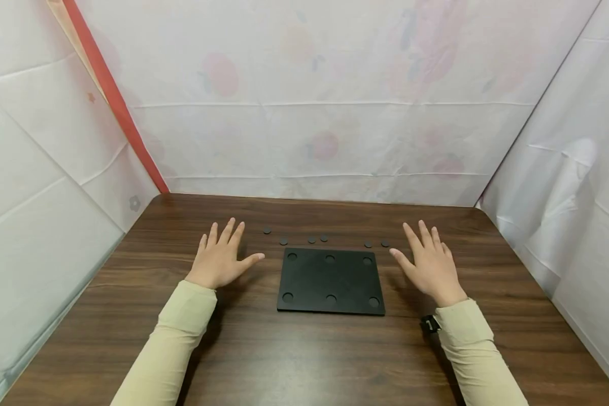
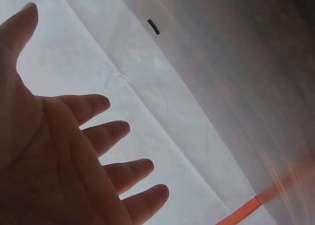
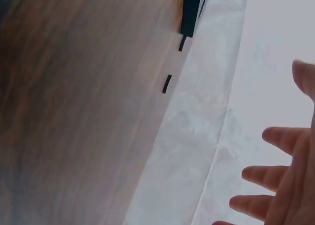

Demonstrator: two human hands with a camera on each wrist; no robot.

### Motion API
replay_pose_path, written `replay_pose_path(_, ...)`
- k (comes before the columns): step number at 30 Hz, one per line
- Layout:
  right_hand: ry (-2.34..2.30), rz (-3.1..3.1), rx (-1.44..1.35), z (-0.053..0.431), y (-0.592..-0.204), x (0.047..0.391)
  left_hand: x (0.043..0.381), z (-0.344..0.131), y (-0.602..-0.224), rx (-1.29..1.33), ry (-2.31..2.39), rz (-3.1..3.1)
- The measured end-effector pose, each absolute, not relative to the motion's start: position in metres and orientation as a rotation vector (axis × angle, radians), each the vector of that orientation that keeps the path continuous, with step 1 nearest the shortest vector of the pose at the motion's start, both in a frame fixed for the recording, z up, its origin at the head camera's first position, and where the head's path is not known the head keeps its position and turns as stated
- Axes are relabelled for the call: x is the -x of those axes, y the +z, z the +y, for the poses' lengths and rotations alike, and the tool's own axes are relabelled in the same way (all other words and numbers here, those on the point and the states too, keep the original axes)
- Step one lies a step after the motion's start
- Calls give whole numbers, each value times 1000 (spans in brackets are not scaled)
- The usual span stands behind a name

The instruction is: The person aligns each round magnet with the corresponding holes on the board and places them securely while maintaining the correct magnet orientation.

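Board [image 1: 330, 279], black and rectangular, lies flat on the dark wood-grain table [image 1: 289, 361] between the person's 2 hands, its long axis running left to right, roughly parallel with the table's far edge. Its short sides run away from the person, toward the pale patterned curtain [image 1: 284, 141]. 6 round recesses are sunk in its upper face, set in 2 rows of 3 along that long axis: 1 row by the far edge, 1 by the near edge. Beyond the far edge, 6 small black discs [image 1: 312, 240] lie flat in a loose line following the same direction: 2 toward the left, 2 close together near the middle, 2 toward the right, the outermost on either side sitting past the board's ends. The left hand [image 1: 218, 262] is wide open, fingers fanned toward the curtain and thumb stretched toward the board, holding nothing; it is apart from the board's left end. The right hand [image 1: 428, 268] mirrors it off the right end, fingers spread, thumb aimed inward near the outermost right disc, also with nothing in its grasp. Both wrist views show the fingers parted, with discs seen edge-on beyond. Pale sleeves [image 1: 182, 316] cover both forearms, and a dark wrist device [image 1: 429, 324] shows at the right cuff.
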State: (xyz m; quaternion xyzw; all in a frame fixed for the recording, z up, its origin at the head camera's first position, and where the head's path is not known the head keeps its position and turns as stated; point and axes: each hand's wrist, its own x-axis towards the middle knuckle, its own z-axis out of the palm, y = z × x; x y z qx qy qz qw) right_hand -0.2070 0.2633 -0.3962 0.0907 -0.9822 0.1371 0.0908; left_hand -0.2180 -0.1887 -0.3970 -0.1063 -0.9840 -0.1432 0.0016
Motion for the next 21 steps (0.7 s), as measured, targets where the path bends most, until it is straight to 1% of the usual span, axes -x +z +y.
replay_pose_path(6, 570, -2836, -299, 259, -391, 209, 229, -187, -396, 379, -473, -3050)
replay_pose_path(13, 806, -2823, -338, 253, -390, 208, 241, -181, -392, 491, -527, -2998)
replay_pose_path(21, 1055, -2889, -309, 242, -398, 208, 253, -174, -393, 447, -659, -2992)
